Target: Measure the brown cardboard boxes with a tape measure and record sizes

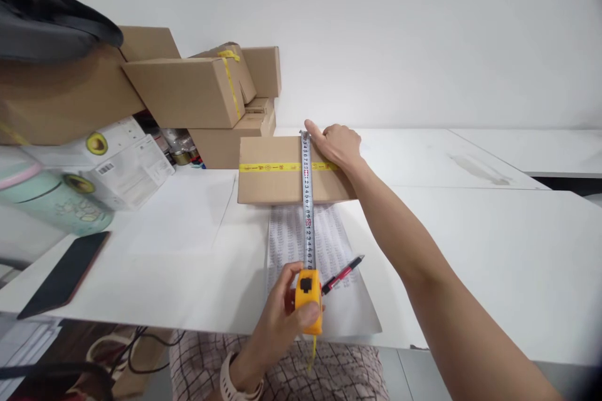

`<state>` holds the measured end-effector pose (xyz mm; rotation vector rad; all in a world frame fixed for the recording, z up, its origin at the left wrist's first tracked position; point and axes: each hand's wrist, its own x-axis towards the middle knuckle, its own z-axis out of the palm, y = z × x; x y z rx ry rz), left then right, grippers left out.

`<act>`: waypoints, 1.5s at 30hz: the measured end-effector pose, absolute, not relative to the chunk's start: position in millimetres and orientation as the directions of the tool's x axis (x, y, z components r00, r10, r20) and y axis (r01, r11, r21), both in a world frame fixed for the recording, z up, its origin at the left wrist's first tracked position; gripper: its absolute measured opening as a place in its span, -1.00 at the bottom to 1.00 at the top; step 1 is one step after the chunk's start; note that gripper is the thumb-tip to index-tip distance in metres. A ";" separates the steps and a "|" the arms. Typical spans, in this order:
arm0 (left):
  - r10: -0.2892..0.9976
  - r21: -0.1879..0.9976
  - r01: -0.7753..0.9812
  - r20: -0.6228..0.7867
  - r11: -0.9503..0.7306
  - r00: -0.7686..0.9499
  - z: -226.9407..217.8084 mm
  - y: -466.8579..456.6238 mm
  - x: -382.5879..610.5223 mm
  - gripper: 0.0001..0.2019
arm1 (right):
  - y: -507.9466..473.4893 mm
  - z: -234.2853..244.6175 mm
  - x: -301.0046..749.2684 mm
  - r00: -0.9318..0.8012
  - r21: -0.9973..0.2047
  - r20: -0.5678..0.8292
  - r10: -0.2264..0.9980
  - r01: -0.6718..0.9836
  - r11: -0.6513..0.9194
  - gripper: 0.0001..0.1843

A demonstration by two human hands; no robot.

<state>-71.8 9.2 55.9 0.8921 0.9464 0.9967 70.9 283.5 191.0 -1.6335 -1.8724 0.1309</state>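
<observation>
A yellow tape measure (308,307) is gripped in my left hand (277,316), its case just over the near edge of the table. From it the silver blade (307,191) runs straight away from me across the top of a cardboard box (270,185) banded with yellow tape. My right hand (339,144) is bent over the far side of the box, thumb beside the blade's end; its fingertips are partly hidden. Under the blade and box lies a printed sheet (286,238), with a red and black pen (343,274) resting on it.
Stacked cardboard boxes (188,94) stand at the back left, a black bag (51,25) on top. Below are a white box with avocado pictures (117,160), a mint-green bottle (61,200) and a dark phone-like slab (66,272). A white wall (423,37) rises behind the table.
</observation>
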 end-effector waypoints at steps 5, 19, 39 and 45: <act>0.943 0.902 -0.308 -0.238 0.304 0.234 44.2 3.5 -64.5 -0.32 | 286.9 190.8 69.6 -0.028 -0.415 0.391 0.920 0.886 0.204 -0.21; 0.949 0.891 -0.356 -0.205 0.283 0.240 24.8 4.0 -52.1 -0.29 | 282.9 190.0 69.9 -0.006 -0.415 0.411 0.912 0.889 0.193 -0.22; 0.964 0.961 -0.229 -0.099 0.157 0.248 4.8 -9.9 -95.1 -0.26 | 171.0 106.2 87.1 0.025 -0.322 0.739 0.674 0.891 0.320 -0.43; 0.955 0.970 -0.192 -0.094 0.151 0.280 4.6 -9.5 -97.3 -0.27 | 137.2 93.7 107.6 -0.097 -0.408 0.669 0.737 0.781 0.473 -0.41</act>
